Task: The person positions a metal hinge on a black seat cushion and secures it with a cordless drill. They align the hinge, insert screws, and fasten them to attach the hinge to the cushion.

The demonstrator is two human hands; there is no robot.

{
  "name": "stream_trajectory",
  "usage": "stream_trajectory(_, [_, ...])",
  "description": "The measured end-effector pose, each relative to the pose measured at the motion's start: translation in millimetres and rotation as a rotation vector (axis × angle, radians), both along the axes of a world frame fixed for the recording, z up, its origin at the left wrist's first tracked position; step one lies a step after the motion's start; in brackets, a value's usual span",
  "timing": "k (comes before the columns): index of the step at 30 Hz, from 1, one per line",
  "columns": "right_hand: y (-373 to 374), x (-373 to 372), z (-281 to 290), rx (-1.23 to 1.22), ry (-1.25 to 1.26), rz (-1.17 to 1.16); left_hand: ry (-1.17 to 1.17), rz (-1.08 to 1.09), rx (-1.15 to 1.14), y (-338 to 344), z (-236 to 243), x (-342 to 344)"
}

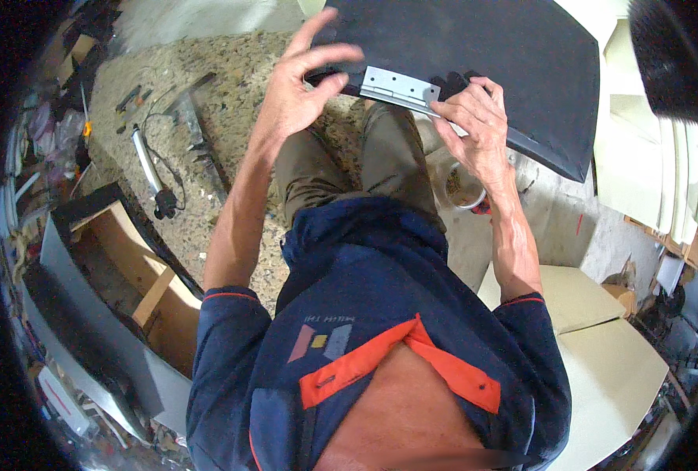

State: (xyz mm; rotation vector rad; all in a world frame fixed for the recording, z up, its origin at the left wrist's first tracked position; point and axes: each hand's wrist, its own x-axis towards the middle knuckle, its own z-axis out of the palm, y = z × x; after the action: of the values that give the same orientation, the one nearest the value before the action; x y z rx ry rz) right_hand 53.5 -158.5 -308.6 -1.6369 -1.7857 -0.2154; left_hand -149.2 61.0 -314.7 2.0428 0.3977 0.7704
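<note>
A silver metal hinge (400,86) with several screw holes lies along the near edge of a large black panel (474,47). At the hinge's right end, my right hand (472,119) has its fingers bent and pressed on the metal and the panel edge. My left hand (306,86) is at the panel's left corner, just left of the hinge, thumb and fingers spread apart. Whether its thumb touches the panel edge I cannot make out. Below the hinge are my knees in dark trousers (388,149).
A cup of small brass-coloured pieces (462,188) stands below my right hand. On the rough floor at left lie a long tool with a cord (149,161) and a metal bar (200,137). A hollow wooden frame (121,259) leans lower left; pale foam sheets (639,149) stand right.
</note>
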Motion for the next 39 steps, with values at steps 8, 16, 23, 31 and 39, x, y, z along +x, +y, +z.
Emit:
stream_trajectory(8, [2, -3, 5, -0.029, 0.017, -0.010, -0.137, 0.200, -1.647, -39, -10, -4])
stream_trajectory(16, [4, 0, 8, -0.075, 0.033, 0.019, -0.227, 0.170, -1.810, -50, -4, 14])
stream_trajectory(23, [5, 3, 9, -0.124, 0.045, 0.046, -0.124, 0.129, -1.828, -52, -2, 23])
stream_trajectory(31, [7, 0, 8, -0.095, 0.039, 0.067, -0.147, 0.061, -1.774, -54, -21, 20])
stream_trajectory(39, [5, 0, 8, -0.124, 0.085, 0.021, -0.051, 0.060, -1.716, -53, -23, 18])
